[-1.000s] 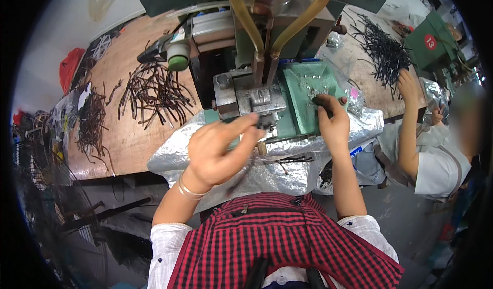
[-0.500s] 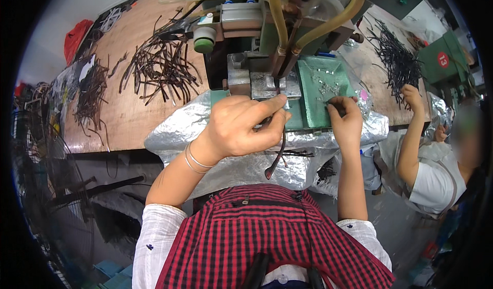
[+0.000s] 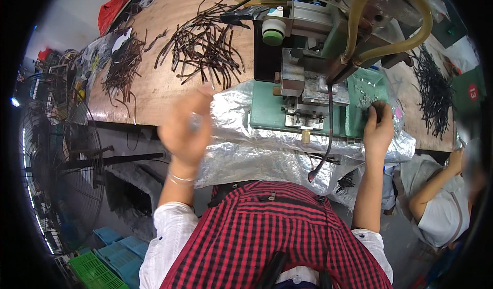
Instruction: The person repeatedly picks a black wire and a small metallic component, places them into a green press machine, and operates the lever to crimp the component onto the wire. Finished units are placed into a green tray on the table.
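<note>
A slim dark brown eyeglass temple [image 3: 329, 135] hangs from the metal jig [image 3: 318, 89] of the bench machine, its wider curved end over the foil below the table edge. Neither hand touches it. My left hand [image 3: 187, 124], smeared by motion, is up in front of the heap of brown temples [image 3: 205, 52]; whether its fingers hold anything does not show. My right hand [image 3: 379, 127] dips its bent thumb and fingers into the green tray [image 3: 354, 119], beside small shiny parts [image 3: 365, 100]. Whatever lies between those fingertips is too small to make out.
Yellowish hoses [image 3: 351, 27] loop down to the machine head. Silver foil [image 3: 231, 155] covers the table's front edge. More brown strips [image 3: 126, 65] lie at left, black ones [image 3: 434, 94] at right. A co-worker's arm [image 3: 436, 183] is at the right; a wire-guarded fan [image 3: 61, 150] stands left.
My left hand has let go of the temple at the jig and swung left toward the brown heap. The temple stays hanging there. The view has shifted left; my right hand stays at the tray.
</note>
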Demonstrator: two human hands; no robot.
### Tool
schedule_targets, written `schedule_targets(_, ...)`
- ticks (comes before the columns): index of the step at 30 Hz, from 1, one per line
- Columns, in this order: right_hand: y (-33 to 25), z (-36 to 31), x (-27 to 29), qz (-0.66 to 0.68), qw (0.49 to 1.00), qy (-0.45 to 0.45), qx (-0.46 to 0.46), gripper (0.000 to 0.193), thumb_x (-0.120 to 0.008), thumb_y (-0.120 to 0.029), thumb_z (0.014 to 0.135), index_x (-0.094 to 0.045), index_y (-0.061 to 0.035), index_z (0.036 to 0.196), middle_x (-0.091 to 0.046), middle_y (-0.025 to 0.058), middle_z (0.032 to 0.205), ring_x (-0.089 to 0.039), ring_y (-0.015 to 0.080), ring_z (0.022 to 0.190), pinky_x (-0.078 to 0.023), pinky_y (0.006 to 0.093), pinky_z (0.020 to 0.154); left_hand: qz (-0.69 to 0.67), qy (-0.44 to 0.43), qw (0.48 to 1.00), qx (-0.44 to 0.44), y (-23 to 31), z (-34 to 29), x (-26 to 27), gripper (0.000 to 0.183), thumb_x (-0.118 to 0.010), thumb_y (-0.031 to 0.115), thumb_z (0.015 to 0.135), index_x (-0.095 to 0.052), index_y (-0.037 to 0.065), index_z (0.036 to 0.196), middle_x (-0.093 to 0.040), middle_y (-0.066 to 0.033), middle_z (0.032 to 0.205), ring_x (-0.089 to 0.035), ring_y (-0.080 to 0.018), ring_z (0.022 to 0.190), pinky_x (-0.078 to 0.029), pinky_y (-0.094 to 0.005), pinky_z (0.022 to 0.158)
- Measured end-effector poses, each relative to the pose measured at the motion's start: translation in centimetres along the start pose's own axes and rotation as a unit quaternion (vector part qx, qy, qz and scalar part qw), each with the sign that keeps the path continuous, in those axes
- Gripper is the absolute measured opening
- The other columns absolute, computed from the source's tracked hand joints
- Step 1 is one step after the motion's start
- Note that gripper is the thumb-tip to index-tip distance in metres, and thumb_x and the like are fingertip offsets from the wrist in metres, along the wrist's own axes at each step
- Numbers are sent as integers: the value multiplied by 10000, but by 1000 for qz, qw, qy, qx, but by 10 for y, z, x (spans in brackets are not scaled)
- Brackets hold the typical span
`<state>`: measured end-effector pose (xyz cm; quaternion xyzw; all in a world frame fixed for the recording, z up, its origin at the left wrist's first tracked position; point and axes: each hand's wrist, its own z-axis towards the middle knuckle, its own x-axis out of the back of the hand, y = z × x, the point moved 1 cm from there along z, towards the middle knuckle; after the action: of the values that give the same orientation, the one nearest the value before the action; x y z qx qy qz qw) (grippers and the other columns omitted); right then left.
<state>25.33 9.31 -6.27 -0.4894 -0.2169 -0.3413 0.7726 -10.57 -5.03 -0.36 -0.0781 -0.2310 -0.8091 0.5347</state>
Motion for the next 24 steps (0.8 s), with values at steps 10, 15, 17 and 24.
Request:
schedule_targets(10,-7,-3,-5,-49,997,48,40,121,-672,-27,892,-728,-29,999,-682,129,918,-666,298,836,-516,357,775,324,-249,909,78,-150,-23,-65,142,-756,124,776,-716,57,895,-647,-122,976,-610,-322,962,-513,-439,816)
schedule_targets(15,10,-23,11,18,996,79,-45,140,-685,-75,907,-742,-27,1025,-730,149,931,-699,291,831,-535,367,780,137,-80,978,137,-151,-23,-77,203,-731,148,885,-739,36,1055,-722,-122,892,-662,-248,792,-513,-357,753)
schedule_targets(17,3,-22,13,76,992,56,-84,154,-683,-75,906,-734,-10,1037,-734,153,962,-701,264,869,-532,345,823,-1,-41,962,270,-139,-7,-83,340,-702,146,948,-671,49,1272,-726,-86,806,-648,-112,688,-506,-265,662)
schedule_targets(24,-98,25,-5,236,951,111,167,145,-683,43,783,-710,-26,907,-709,125,924,-669,319,869,-520,381,798,-359,-21,796,488,-105,-8,-91,286,-583,194,1040,-599,-31,1215,-733,-109,1022,-704,-156,1004,-550,-245,767)
